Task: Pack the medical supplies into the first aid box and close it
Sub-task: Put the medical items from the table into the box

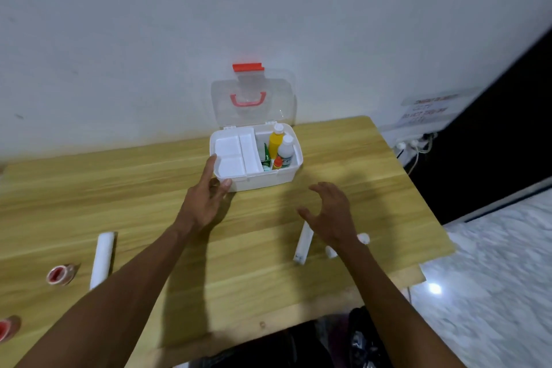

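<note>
Two hands at the open first aid box (263,179)
Left hand (206,197) touches its near-left corner, fingers straight; right hand (331,215) hovers, fingers spread, over a white bandage roll (302,245).

Dim overhead light, blurred warped edges

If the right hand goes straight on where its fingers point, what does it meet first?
Probably the first aid box, at its front right corner; the right hand's height above the table is unclear.
</note>
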